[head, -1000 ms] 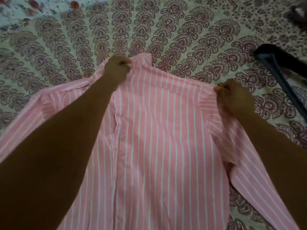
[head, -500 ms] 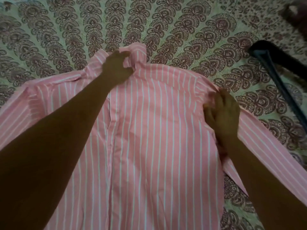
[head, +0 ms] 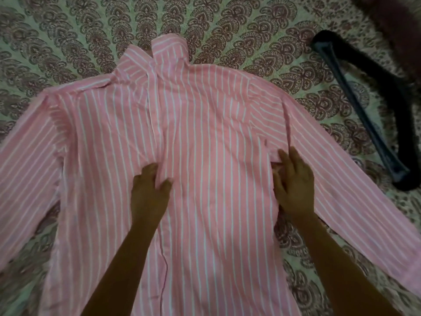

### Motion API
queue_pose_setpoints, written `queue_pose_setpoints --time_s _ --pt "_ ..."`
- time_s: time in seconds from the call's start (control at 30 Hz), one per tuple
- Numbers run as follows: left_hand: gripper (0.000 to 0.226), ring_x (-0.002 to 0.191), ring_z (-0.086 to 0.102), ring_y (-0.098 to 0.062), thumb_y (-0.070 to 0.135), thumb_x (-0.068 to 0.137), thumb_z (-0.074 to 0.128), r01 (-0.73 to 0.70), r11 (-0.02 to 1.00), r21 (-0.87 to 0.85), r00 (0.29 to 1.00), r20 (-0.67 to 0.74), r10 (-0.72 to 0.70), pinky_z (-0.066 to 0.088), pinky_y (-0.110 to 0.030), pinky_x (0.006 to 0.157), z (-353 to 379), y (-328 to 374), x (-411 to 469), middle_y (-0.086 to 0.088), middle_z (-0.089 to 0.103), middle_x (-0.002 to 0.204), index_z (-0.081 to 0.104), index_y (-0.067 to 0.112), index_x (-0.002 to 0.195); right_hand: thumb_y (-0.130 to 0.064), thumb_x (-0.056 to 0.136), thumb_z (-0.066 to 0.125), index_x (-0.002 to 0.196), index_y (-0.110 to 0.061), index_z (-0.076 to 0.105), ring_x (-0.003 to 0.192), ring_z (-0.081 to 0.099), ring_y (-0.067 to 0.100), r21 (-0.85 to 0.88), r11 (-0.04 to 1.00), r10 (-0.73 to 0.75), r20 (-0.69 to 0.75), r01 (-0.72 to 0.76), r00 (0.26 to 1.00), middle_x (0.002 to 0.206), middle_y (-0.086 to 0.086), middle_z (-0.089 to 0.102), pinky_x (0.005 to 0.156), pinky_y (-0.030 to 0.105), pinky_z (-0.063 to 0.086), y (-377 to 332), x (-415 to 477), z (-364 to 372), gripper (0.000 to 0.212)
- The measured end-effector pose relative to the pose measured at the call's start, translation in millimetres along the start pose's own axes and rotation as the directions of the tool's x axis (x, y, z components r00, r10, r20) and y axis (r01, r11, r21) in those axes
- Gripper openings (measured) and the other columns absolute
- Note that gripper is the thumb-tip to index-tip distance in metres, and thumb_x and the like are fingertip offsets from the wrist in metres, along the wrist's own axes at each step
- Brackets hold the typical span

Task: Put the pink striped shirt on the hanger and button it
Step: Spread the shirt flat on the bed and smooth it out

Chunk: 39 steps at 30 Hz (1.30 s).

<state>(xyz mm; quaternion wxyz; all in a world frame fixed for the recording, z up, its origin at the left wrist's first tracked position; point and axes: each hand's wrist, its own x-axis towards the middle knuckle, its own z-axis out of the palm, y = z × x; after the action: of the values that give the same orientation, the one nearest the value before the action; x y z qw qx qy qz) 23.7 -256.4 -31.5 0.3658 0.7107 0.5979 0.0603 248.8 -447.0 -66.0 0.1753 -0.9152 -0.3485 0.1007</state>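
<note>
On the patterned bedspread [head: 68,30]: the pink striped shirt [head: 205,144] lay front up, sleeves spread to either side, collar [head: 159,55] at the far end.
Change: within a second both hands had come down, one from the collar and one from the right shoulder, to mid-chest, and the cloth lay flatter than before.
Meaning for the task: spreading looked all but done, while hanging and buttoning had not begun.
At the right edge: the hanger [head: 373,110], dark, lay on the bedspread, well apart from the collar and near the right sleeve, with no hand on it.
At the centre opening: the left hand [head: 148,197] had its fingers curled, pinching the shirt's front edge against the thumb.
By the right armpit seam: the right hand [head: 293,183] kept its fingers [head: 283,159] nearly straight, pressed flat on the cloth and gripping nothing.
</note>
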Motion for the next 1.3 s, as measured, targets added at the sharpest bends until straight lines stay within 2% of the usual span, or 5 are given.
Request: queue_pose_setpoints --time_s 0.3,0.53,0.9,1.07,1.3 --pt "0.056 0.105 0.059 -0.029 0.023 0.077 0.073 0.41 0.879 -0.245 0.871 0.392 -0.297 0.046 -0.042 0.097 -24.3 -20.3 -29.3 -0.011 0.059 0.12 0.048 0.009 0.125 -0.017 0.087 0.052 0.098 0.0 0.059 0.083 0.057 0.042 -0.226 0.969 0.097 -0.034 -0.103 0.995 0.094 0.025 0.057 0.065 0.044 0.045 19.5 -3.0 -36.1 0.021" --pt "0.048 0.104 0.06 -0.022 0.022 0.08 0.07 0.337 0.916 -0.219 0.837 0.516 -0.185 0.045 -0.032 0.09 -34.0 -40.7 -80.3 -0.005 0.064 0.115 0.055 0.01 0.124 -0.038 0.082 0.049 0.102 0.0 0.058 0.095 0.055 0.047 -0.217 0.889 0.346 -0.256 -0.403 0.902 0.106 0.032 0.054 0.081 0.048 0.045 56.1 -3.2 -70.5 0.043" --pt "0.056 0.11 0.059 -0.022 0.029 0.069 0.08 0.233 0.962 0.144 0.601 0.756 -0.259 0.044 -0.038 0.099 -33.4 -98.7 -157.6 -0.004 0.063 0.118 0.06 0.01 0.117 -0.049 0.087 0.037 0.094 -0.01 0.056 0.072 0.058 0.029 0.248 0.865 0.454 -0.014 -0.437 0.891 0.082 0.011 0.061 0.064 0.034 0.048 -39.9 -197.9 9.9 0.045" --pt "0.042 0.1 0.058 -0.016 0.022 0.082 0.069 0.407 0.905 -0.124 0.719 0.655 -0.233 0.042 -0.027 0.086 -40.1 -118.9 -206.1 -0.001 0.063 0.113 0.057 0.013 0.121 -0.069 0.077 0.033 0.102 0.0 0.053 0.082 0.059 0.034 0.04 0.868 0.49 0.098 -0.495 0.866 0.092 0.02 0.061 0.074 0.044 0.049 -44.1 -258.9 3.1 0.076" --pt "0.027 0.092 0.063 -0.018 0.024 0.08 0.07 0.504 0.853 -0.134 0.707 0.632 -0.318 0.049 -0.033 0.074 -48.7 -149.1 -251.2 0.004 0.067 0.094 0.064 0.017 0.105 -0.03 0.09 0.056 0.092 -0.004 0.059 0.056 0.047 0.015 0.438 0.596 0.472 0.486 -0.672 0.735 0.064 0.001 0.049 0.045 0.019 0.044 -11.9 -276.6 -31.9 0.026"
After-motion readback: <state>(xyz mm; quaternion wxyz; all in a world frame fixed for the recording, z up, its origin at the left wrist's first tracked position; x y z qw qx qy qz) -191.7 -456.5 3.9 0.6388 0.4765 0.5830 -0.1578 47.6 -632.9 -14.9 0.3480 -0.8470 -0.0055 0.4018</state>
